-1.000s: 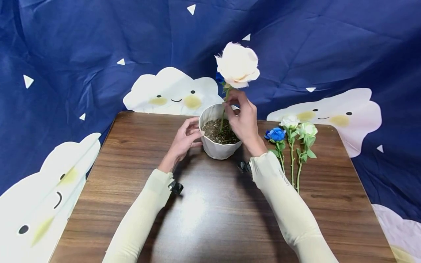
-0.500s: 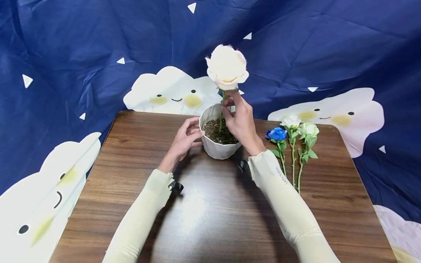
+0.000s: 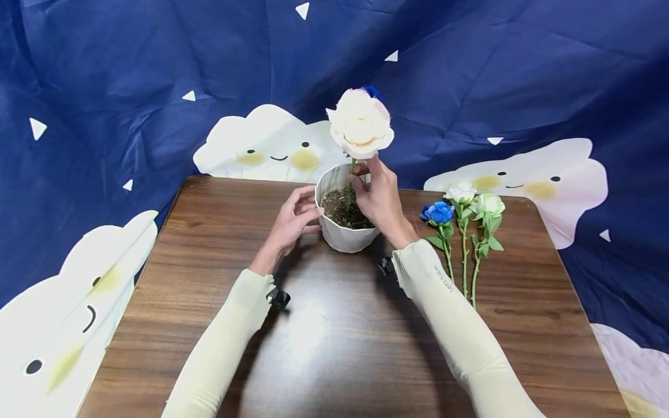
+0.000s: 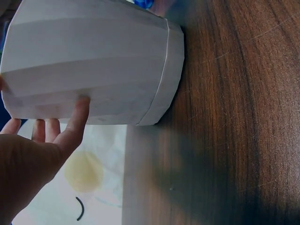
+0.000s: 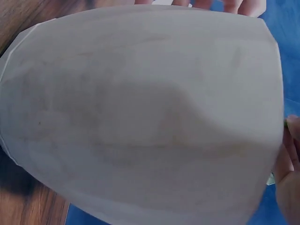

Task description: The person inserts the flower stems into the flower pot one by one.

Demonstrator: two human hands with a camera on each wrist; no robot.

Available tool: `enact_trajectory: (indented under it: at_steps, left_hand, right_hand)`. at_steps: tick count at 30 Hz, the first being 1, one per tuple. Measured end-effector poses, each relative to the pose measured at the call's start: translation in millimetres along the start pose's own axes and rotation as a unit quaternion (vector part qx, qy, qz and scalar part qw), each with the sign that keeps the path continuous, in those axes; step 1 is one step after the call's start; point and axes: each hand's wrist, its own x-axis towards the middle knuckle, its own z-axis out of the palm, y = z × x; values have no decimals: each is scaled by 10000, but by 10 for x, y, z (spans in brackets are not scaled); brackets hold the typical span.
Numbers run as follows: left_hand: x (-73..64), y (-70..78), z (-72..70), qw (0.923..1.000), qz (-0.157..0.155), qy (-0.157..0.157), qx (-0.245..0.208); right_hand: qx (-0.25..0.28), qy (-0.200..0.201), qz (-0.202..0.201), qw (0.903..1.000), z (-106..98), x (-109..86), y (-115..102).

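A large pale rose (image 3: 360,125) stands upright over a white flower pot (image 3: 347,238), its green stem reaching down to the dark soil (image 3: 337,206). My right hand (image 3: 380,194) pinches that stem between thumb and fingers just above the pot's rim. On the pot's left side, my left hand (image 3: 292,217) rests with spread fingertips against the wall; the left wrist view shows one straight finger (image 4: 79,117) touching the faceted pot (image 4: 93,61). In the right wrist view the pot (image 5: 140,108) hides most of the scene. A bit of blue flower (image 3: 372,92) peeks out behind the pale rose.
To the right on the brown wooden table (image 3: 313,360) lie a blue rose (image 3: 438,213) and two white roses, one (image 3: 460,192) beside the other (image 3: 488,204), stems toward me. A dark blue cloth (image 3: 157,58) with cloud shapes hangs behind the table.
My right hand and the pale rose have moved left and then lower, bringing the bloom nearer the pot. The left hand stays at the pot, which has hardly moved.
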Motion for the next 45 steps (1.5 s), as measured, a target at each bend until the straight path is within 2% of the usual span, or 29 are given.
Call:
enact_trajectory:
  at_steps: [6, 13, 19, 27, 33, 45]
  left_hand:
    - [-3, 27, -14, 10000, -9, -6, 0]
    - [-15, 73, -35, 10000, 96, 15, 4]
    - [-16, 56, -30, 10000, 64, 22, 50]
    - [-14, 18, -26, 10000, 28, 26, 20]
    - [-8, 1, 3, 10000, -7, 7, 53]
    - [-11, -10, 10, 10000, 29, 45, 64]
  right_hand:
    - [14, 100, 157, 9998, 23, -26, 51]
    - [-46, 125, -125, 9998, 82, -5, 44]
    - [-80, 178, 78, 9998, 115, 11, 42]
    - [-100, 295, 133, 9994, 122, 8, 39]
    - [-53, 493, 325, 9982, 61, -25, 29]
    - [-115, 519, 600, 9968, -177, -119, 47]
